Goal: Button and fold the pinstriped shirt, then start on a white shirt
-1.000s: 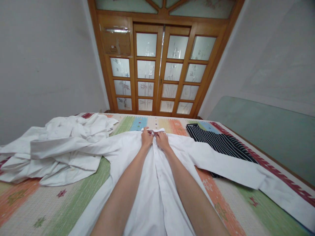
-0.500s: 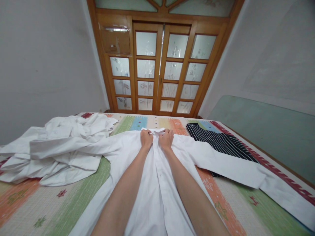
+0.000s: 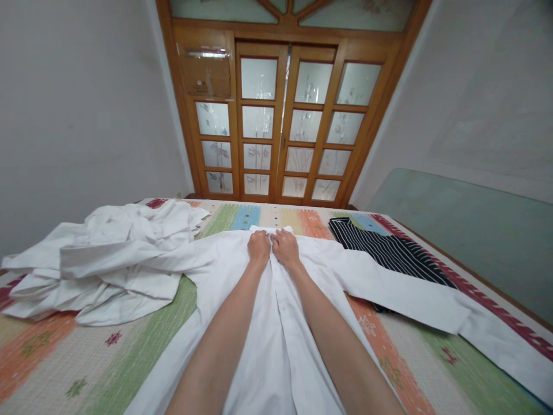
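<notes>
A white long-sleeved shirt [image 3: 254, 357] lies front side up across the bed, its collar pointing away from me. Its right-hand sleeve stretches out over the bedding, while the other sleeve runs onto a pile of white clothes at the left. My left hand [image 3: 259, 246] is closed on the left side of the shirt's collar opening. Just beside it, my right hand [image 3: 285, 246] pinches the collar's other side, close to the top of the button placket. The fingertips of both hands nearly meet, and the small detail between them is hidden.
A heap of crumpled white clothes [image 3: 125, 248] lies at the left. A folded black-and-white striped garment [image 3: 389, 251] is partly under the shirt's right-hand sleeve. Patterned striped bedding [image 3: 142, 351] covers the bed. A pale green board [image 3: 466, 225] stands along the right; wooden glass-paned doors [image 3: 283, 124] are beyond.
My right hand has moved slightly left, closer to my left hand at the collar. The collar lies a little flatter. The shirt's body and sleeves have hardly shifted.
</notes>
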### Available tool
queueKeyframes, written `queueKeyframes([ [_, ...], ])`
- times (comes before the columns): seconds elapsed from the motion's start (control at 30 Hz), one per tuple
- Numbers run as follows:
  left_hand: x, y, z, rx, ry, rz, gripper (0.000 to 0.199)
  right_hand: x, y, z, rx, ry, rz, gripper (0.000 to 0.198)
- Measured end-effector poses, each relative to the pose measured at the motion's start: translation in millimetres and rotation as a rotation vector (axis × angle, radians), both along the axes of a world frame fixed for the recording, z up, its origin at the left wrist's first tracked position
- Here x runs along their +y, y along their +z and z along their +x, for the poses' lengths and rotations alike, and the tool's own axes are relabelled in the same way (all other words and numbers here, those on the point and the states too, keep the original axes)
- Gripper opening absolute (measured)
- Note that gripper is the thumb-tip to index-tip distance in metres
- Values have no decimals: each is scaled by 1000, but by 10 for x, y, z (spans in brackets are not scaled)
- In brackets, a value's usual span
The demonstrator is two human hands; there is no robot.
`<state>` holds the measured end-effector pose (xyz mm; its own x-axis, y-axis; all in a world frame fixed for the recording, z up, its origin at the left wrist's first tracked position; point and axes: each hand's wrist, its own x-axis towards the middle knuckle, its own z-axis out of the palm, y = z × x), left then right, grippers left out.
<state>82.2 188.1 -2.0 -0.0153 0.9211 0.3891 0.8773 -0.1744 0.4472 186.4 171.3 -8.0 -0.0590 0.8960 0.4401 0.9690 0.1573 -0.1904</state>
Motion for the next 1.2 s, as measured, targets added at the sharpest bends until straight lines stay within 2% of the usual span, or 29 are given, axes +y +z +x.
queueKeyframes([
  [0.17,10,7,-22,-116,20,0,31,-23,27,-13,-51,13,-95,36],
  [0.33,-15,44,-5,-81,42,-16,28,-27,18,2,-16,22,-91,37],
  [0.47,-31,57,-16,-13,65,-91,37,-20,23,-15,61,-118,-2,39],
  [0.6,-57,18,-56,104,7,-59,40,-25,31,-38,97,-210,53,47],
  [0.7,-67,-24,-77,134,21,-76,47,-46,37,-46,72,-203,20,47],
  [0.87,-28,-65,-85,158,81,-118,54,-73,72,-64,8,-195,-80,36],
  [1.03,18,-62,-78,173,110,-149,56,-50,98,-70,54,-281,-130,49],
  [1.2,11,-39,-84,157,101,-157,56,-21,39,-10,87,-282,-57,29],
])
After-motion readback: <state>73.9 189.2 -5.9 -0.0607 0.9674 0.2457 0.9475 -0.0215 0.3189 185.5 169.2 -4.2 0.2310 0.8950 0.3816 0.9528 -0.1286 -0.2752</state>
